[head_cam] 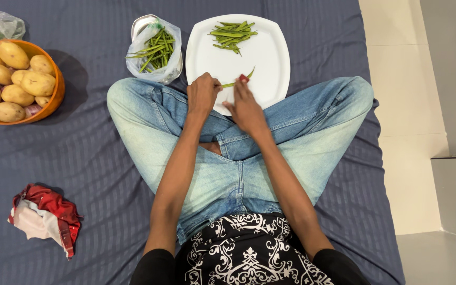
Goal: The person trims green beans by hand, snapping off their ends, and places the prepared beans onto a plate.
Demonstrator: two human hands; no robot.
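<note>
Over the white plate [270, 63], my left hand [202, 95] and right hand [245, 108] pinch one green bean [237, 81] between the fingers (better to grip near its ends, I think).

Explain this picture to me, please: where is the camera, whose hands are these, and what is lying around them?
There is one view, from a camera worn on a person's head, looking down at their own crossed legs on a blue sheet. The left hand and right hand together hold one green bean over a white plate, which carries a small pile of beans. Beside the plate, a plastic bag holds more beans. To the left sit an orange bowl of potatoes and a crumpled red and white cloth.
</note>
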